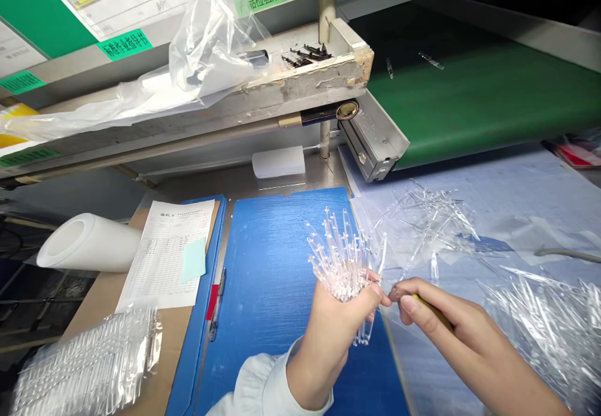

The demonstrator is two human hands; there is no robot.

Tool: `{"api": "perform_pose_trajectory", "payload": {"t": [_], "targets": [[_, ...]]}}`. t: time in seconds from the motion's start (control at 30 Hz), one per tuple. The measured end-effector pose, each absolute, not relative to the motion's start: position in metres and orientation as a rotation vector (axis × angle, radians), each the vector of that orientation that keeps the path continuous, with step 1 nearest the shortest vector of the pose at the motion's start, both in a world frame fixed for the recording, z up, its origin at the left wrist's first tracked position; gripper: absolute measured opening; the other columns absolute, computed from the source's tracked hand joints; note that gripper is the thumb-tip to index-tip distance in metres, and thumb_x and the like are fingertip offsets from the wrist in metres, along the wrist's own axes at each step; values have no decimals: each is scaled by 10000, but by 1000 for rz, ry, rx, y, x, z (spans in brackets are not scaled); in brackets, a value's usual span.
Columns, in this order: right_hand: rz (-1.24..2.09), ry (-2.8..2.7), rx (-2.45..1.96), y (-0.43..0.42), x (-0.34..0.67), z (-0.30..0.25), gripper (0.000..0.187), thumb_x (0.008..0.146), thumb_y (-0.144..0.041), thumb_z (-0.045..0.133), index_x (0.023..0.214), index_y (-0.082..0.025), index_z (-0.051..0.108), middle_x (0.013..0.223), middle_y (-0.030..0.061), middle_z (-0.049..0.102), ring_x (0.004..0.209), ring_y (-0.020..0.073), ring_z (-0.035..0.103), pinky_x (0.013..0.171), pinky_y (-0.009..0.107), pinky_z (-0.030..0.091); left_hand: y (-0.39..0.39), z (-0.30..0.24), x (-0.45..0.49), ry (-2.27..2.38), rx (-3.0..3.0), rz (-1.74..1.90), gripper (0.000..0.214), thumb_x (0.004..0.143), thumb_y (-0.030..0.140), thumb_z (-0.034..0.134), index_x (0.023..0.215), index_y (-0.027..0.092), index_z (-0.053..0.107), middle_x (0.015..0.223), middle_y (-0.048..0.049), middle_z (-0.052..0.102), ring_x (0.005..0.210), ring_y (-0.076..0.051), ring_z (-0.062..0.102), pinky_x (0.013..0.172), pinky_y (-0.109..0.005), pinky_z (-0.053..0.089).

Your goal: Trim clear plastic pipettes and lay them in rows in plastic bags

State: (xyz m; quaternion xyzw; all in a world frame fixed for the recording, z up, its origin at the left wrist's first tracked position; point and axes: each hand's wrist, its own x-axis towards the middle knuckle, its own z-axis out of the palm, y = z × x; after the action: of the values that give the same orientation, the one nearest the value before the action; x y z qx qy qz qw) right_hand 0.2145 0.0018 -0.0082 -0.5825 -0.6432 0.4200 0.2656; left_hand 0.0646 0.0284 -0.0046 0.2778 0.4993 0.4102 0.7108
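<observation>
My left hand (328, 328) is closed around a bundle of slim transparent plastic pieces (340, 262), which fan out upward above the blue mat. One piece stands apart at the right of the bundle, by my left thumb and fingertips. My right hand (455, 322) is closed on a slim tool with a yellow handle (434, 311). The tool's tip is close to my left fingertips and too small to make out. Behind the hands, a loose pile of similar transparent pieces (434, 215) lies on the bluish sheet.
A larger heap of transparent pieces (554, 322) lies at right. The green conveyor belt (479, 103) carries a few pieces. Under my hands is a blue mat (272, 265). To the left are a pen (217, 306), a paper form (164, 247), a white roll (89, 240) and bagged pieces (89, 366).
</observation>
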Motion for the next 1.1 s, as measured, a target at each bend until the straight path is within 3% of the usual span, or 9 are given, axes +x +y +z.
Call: {"api": "perform_pose_trajectory", "payload": {"t": [0.3,1.1], "targets": [[903,-1861,-1571,2,213,0,272,874,-375,417,762,-238,623,702,-2,654,599,144,619,519,222,509,26,1,62,1064,622,886,115,655,199,641,729,126,591,529,12,585,464,-66,417,477,-197,323],[995,-1821,-1574,5,211,-3,304,882,-402,404,747,-235,619,686,6,647,623,153,607,513,224,490,24,-1,60,1088,691,879,120,658,242,645,709,147,591,536,14,578,468,-82,399,502,-226,325]]}}
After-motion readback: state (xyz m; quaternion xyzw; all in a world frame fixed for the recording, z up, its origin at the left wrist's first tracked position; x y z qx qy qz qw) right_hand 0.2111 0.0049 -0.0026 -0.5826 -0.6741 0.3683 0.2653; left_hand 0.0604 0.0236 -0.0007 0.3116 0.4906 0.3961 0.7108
